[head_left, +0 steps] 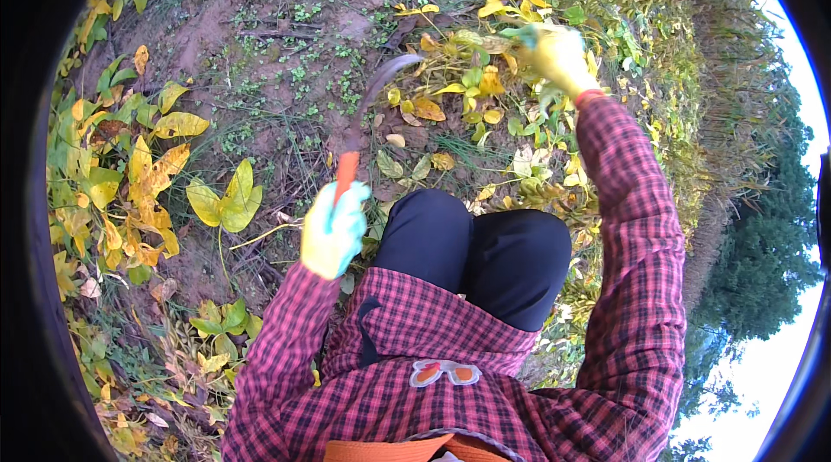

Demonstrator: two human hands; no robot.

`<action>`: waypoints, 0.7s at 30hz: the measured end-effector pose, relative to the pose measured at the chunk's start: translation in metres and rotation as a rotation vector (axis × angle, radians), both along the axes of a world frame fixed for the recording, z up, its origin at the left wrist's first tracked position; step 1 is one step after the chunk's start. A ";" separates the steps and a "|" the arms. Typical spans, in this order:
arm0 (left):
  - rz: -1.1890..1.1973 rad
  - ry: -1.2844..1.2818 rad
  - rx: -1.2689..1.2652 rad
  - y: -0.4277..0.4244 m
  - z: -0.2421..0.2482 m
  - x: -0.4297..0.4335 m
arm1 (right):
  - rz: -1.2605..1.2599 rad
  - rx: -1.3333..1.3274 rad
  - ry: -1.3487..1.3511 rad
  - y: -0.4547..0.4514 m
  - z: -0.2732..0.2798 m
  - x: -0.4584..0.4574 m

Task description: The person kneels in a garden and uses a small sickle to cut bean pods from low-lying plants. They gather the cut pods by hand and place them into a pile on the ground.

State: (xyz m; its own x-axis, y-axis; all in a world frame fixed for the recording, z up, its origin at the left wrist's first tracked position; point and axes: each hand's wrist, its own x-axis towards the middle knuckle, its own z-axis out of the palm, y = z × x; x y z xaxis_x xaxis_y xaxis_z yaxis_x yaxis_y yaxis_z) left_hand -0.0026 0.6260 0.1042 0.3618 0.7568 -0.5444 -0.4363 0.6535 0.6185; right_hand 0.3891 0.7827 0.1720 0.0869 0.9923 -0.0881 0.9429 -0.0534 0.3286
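My left hand, in a yellow and pale green glove, is closed around the orange handle of a sickle. The sickle's curved dark blade points up and to the right over the soil. Farther out on the right, my right hand wears a similar glove and is blurred. It is over yellowing leafy plants, its fingers pointing left among stems and leaves. Whether it grips any stems cannot be made out.
My bent knees in dark trousers are low between my arms. Yellow and green broad-leaved plants grow at the left. Bare soil with small weeds lies ahead. Denser plants, tall dry stalks and trees are at the right.
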 end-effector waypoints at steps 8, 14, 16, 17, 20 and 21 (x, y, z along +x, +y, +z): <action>-0.058 0.376 0.062 -0.006 -0.018 -0.026 | -0.371 -0.252 -0.422 -0.076 0.038 0.110; -0.209 0.237 0.121 0.029 -0.036 0.061 | 0.187 0.144 0.197 -0.099 -0.003 0.002; -0.234 0.227 0.182 0.036 -0.049 0.079 | -0.073 0.050 0.486 -0.089 -0.012 -0.022; -0.258 0.282 0.273 0.036 -0.056 0.084 | -0.202 0.024 0.677 -0.075 -0.015 -0.026; -0.414 0.578 0.426 0.031 -0.075 0.082 | -0.553 -0.135 0.837 -0.048 -0.027 -0.017; -0.447 0.645 0.463 0.029 -0.080 0.080 | -0.671 -0.244 0.822 -0.040 -0.030 -0.007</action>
State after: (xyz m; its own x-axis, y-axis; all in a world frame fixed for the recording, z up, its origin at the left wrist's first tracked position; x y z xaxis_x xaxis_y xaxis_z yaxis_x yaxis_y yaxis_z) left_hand 0.0778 0.6554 0.0245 0.4048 0.8127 -0.4191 0.3193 0.3038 0.8976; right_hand 0.3818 0.7428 0.1416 0.4289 0.7126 -0.5552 0.6825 -0.6582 -0.3177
